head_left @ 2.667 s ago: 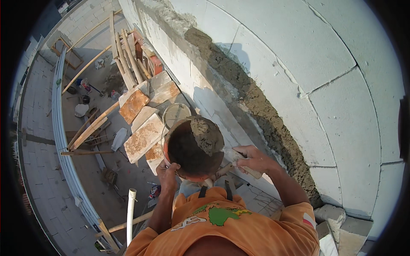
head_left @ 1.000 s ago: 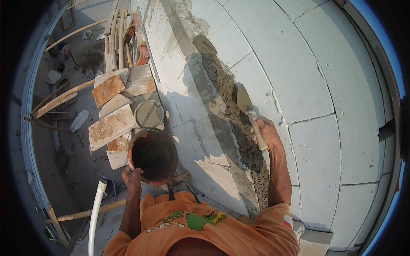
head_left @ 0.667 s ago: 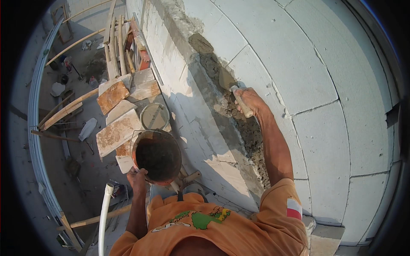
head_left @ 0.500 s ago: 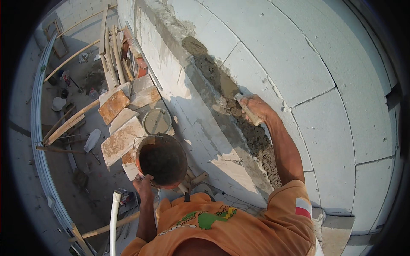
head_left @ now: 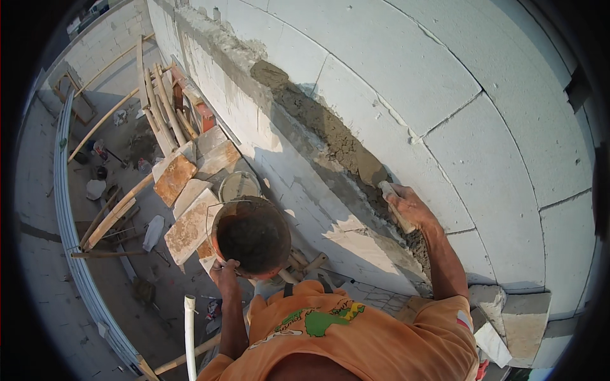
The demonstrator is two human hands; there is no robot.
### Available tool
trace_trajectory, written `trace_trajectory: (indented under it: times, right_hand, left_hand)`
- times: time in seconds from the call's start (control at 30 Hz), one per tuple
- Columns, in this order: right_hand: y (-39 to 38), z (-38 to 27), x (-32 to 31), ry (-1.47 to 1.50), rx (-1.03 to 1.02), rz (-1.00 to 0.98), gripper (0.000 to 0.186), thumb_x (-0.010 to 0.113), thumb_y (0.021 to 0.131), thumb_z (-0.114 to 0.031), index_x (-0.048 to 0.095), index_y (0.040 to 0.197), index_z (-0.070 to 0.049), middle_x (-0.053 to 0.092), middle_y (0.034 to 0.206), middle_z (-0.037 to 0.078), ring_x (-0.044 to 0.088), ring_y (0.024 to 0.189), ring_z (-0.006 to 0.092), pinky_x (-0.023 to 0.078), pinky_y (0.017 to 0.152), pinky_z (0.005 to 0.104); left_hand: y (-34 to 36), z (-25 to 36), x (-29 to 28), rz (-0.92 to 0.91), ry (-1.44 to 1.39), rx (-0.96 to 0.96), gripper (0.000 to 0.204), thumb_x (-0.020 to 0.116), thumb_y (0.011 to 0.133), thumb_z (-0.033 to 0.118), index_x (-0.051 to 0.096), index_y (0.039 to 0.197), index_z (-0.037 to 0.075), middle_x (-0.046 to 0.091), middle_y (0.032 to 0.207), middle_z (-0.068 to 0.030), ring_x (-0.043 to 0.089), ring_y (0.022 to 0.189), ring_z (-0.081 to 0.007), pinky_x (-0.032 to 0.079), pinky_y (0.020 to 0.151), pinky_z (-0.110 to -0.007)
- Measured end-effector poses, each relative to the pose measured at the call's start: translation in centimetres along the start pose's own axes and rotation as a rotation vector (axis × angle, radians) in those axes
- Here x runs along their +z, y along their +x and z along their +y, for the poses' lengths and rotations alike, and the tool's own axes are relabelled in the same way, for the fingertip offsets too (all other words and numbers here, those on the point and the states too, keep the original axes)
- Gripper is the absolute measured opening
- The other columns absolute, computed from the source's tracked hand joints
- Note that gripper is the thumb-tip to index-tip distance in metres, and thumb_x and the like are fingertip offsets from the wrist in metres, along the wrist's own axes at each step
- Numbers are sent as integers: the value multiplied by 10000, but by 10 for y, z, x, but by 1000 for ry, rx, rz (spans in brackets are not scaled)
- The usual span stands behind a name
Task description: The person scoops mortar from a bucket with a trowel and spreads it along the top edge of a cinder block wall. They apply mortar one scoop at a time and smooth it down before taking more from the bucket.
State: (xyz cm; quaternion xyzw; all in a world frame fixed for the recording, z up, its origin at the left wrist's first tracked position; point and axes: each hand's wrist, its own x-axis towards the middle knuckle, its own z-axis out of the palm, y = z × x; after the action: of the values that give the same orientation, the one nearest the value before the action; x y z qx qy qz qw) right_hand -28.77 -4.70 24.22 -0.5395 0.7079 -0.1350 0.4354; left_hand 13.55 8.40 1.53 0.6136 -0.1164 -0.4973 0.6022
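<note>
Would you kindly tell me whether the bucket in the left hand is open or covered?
Open: the bucket, gripped by the left hand, shows its dark inside with no lid.

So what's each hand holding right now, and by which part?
Left hand: the bucket, by its rim, near-left side. Right hand: the trowel, by its handle.

Orange shirt (head_left: pixel 387 336) with green print (head_left: pixel 324 324), red-white sleeve patch (head_left: pixel 464 321)

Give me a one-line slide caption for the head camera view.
Left hand gripping a bucket, right hand holding a trowel at the mortar strip beside pale wall blocks.
</note>
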Motion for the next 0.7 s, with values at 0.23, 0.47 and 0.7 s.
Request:
trace_trajectory:
  times: [0.23, 0.47, 0.7]
  right_hand:
    - [27, 11, 32, -159, -321, 262, 577, 606, 929, -389, 546, 1289, 58, 599, 692, 137, 593, 583, 267, 496, 580, 412]
    - [58, 3, 128, -537, -431, 468, 630, 602, 854, -145, 391, 1382, 126, 639, 898, 294, 677, 780, 434, 544, 689, 526]
    - [-28, 88, 133, -495, -155, 478, 621, 614, 915, -215, 375, 1418, 60, 626, 927, 251, 678, 707, 410, 565, 636, 491]
  left_hand:
    - [-22, 35, 35, -44, 7, 14, 119, 595, 730, -48, 557, 684, 55, 562, 552, -46, 539, 406, -158, 472, 400, -297]
    - [-13, 20, 24, -27, 69, 32, 137, 619, 715, -64, 568, 720, 63, 594, 627, -31, 563, 476, -132, 467, 464, -265]
    - [-18, 30, 46, -57, 198, -1, 149, 624, 721, -47, 544, 723, 78, 550, 601, -2, 519, 469, -108, 399, 452, -246]
